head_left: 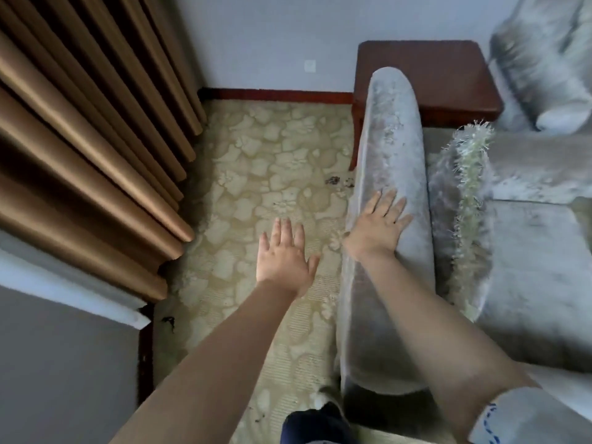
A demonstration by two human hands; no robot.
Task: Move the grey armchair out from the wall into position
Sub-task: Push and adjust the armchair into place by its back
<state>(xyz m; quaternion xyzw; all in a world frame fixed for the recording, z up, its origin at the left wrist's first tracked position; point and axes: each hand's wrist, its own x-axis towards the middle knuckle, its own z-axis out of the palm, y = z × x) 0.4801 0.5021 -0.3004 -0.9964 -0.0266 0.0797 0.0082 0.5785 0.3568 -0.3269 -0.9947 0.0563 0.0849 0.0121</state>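
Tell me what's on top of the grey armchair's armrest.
The right hand lies flat on the armrest, fingers spread. Nothing else sits on it. The fabric under the palm is hidden.

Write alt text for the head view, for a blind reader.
The person's right hand lies flat on the armrest of the grey armchair; the left hand is open above the patterned carpet. Brown curtains hang at left, a wooden side table stands beyond the armrest.

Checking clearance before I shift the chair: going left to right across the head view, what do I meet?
From the left: curtain → left hand, over the carpet → right hand, flat on the armrest → fringed cushion → seat.
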